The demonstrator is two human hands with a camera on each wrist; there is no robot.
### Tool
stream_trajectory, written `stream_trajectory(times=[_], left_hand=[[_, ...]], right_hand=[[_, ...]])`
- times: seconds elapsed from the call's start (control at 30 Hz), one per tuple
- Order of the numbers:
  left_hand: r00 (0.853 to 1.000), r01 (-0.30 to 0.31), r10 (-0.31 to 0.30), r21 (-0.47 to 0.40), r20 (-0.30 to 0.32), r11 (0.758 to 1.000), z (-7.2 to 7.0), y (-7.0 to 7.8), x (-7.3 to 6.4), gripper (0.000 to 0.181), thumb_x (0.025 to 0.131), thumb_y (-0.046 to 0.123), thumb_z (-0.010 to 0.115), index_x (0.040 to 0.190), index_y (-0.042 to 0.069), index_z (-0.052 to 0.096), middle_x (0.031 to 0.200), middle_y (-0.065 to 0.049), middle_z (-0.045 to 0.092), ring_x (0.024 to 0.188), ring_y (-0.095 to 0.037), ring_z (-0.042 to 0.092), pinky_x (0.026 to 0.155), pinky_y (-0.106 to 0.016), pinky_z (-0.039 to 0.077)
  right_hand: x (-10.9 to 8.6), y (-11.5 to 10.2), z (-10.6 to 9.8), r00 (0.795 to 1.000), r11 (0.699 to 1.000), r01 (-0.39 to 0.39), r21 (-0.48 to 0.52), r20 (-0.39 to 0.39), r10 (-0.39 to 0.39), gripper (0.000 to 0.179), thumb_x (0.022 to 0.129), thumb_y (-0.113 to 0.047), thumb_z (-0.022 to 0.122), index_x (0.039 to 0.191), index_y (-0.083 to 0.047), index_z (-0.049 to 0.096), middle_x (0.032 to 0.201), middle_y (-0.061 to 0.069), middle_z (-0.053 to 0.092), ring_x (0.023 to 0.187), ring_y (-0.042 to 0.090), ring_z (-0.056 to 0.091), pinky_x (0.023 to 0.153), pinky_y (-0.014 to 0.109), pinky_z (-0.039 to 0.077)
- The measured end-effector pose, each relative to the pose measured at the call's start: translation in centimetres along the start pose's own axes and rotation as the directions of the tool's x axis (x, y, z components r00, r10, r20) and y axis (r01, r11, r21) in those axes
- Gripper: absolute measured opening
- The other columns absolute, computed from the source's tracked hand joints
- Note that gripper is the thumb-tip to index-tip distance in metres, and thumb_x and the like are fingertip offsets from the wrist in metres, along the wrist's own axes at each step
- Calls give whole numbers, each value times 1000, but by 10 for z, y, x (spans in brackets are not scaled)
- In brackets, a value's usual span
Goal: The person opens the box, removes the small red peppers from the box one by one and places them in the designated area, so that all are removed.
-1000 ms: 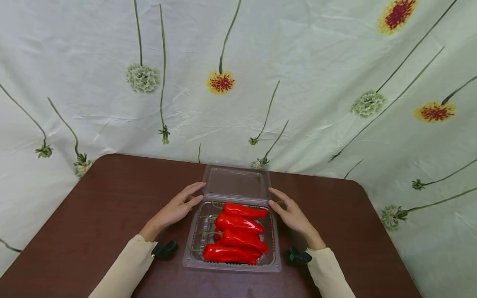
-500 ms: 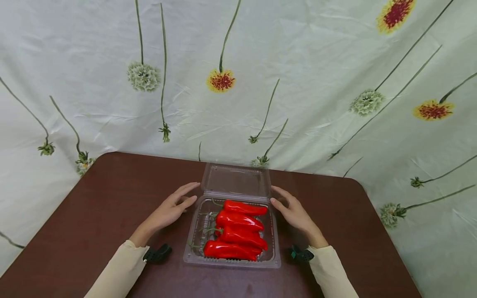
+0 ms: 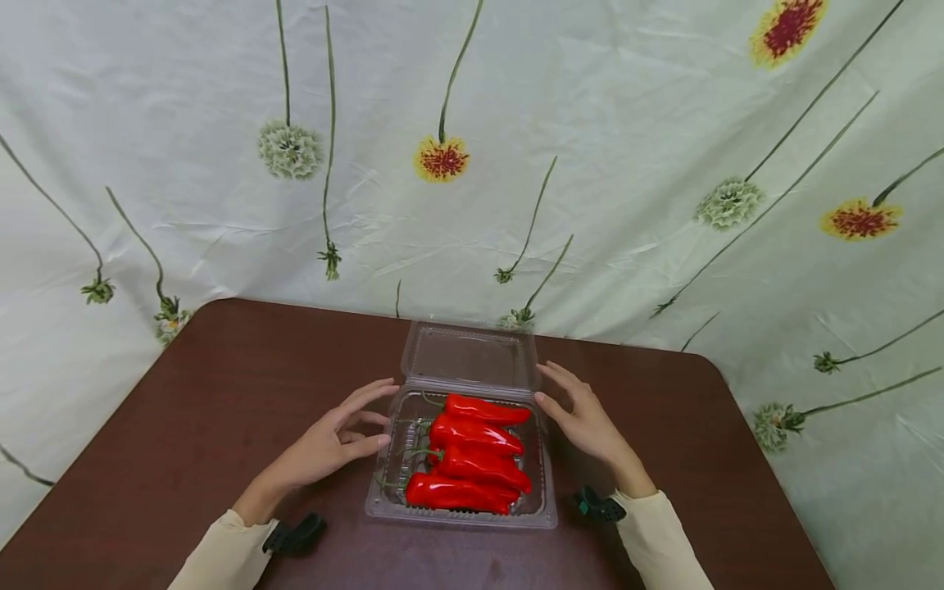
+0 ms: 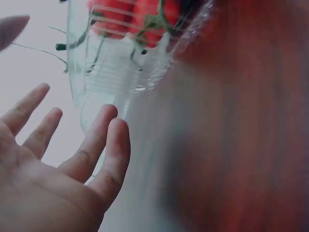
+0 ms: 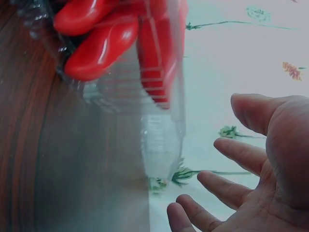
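Observation:
A clear plastic clamshell box (image 3: 372, 506) lies on the table with its lid (image 3: 472, 356) folded back, away from the person. Several shiny red peppers (image 3: 479, 467) with green stems lie in its base, stems toward the left. My left hand (image 3: 324, 447) is at the box's left side, fingers spread, the fingertips right near the rim. On the other side my right hand (image 3: 590, 422) has its fingers extended close to the hinge corner. Both palms face the box in the wrist views, and neither hand holds anything.
The brown wooden table (image 3: 243, 385) has rounded far corners. Behind it hangs a pale cloth (image 3: 619, 123) printed with flowers, which also runs along the right side. A dark band (image 3: 295, 534) sits at the left wrist, another dark band (image 3: 601, 506) at the right.
My left hand has shifted left and toward the person, its thumb spreading from the fingers. The right hand has moved slightly away from the lid's edge. Box and peppers stay in place.

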State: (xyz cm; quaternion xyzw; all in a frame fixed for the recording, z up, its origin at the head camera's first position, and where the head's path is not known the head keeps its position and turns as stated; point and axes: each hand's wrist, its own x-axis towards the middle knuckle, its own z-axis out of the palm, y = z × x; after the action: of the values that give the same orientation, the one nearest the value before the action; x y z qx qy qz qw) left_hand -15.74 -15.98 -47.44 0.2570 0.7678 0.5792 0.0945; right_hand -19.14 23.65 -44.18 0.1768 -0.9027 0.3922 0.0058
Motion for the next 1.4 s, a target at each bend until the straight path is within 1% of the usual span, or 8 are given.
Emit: stream_trajectory(times=[0.1,0.23,0.43,0.57,0.73,0.97,1.2,1.4], left_hand=[[997,-39,42,-55,67,998,3,-2,-3,73,95,9,67,157,11,30,166,-18,11,127,-36,52,86,-33,54],[988,-50,65,-108,138,993,6,-5,-4,80,92,4,69,159,8,25,168,-14,5,130,-51,42,90,-33,53],[976,-6,32,-125,213,992,7,-10,-7,88,89,7,73,160,16,23,169,-5,-1,134,-50,36,94,-34,48],[967,-16,50,-136,252,991,6,-11,-8,97,86,7,76,161,12,16,169,-4,-7,135,-51,32,96,-35,46],[960,-19,58,-143,274,990,6,-11,-8,105,83,8,80,161,10,10,169,-4,-12,136,-51,30,96,-36,44],[958,3,34,-130,284,991,7,-12,-9,108,81,13,81,162,14,9,168,-1,-14,136,-48,30,96,-36,44],[961,26,5,-109,278,994,7,-14,-9,109,81,16,82,162,16,9,168,0,-13,136,-44,31,97,-37,44],[962,30,-2,-100,272,995,8,-15,-9,109,81,14,82,162,19,9,168,1,-13,137,-44,33,96,-36,44]], right_hand=[[-2,-6,-2,1000,1000,20,-9,-10,-20,54,98,-22,65,147,-5,50,157,23,38,143,44,37,112,72,18],[-5,-16,-2,999,999,51,-3,-5,-51,53,98,-23,65,147,-9,51,158,19,38,139,43,38,107,67,32],[-14,-34,0,995,994,99,34,27,-100,52,98,-24,66,147,-17,51,158,13,39,138,36,40,103,59,41],[-19,-45,3,993,992,117,45,27,-118,52,96,-19,68,145,-16,53,156,10,42,137,33,41,103,58,43],[-23,-58,10,987,987,144,67,58,-148,52,94,-16,70,144,-17,55,151,3,47,135,28,43,99,57,45],[-27,-67,24,971,977,202,71,119,-209,48,93,-27,72,139,-20,60,143,-4,53,130,21,47,101,54,44],[-31,-72,37,963,975,202,92,165,-215,47,93,-30,73,137,-21,61,140,-2,53,126,21,47,97,48,49],[-36,-77,44,959,981,181,64,211,-190,44,92,-34,73,135,-26,62,137,-7,54,126,18,47,100,47,48]])
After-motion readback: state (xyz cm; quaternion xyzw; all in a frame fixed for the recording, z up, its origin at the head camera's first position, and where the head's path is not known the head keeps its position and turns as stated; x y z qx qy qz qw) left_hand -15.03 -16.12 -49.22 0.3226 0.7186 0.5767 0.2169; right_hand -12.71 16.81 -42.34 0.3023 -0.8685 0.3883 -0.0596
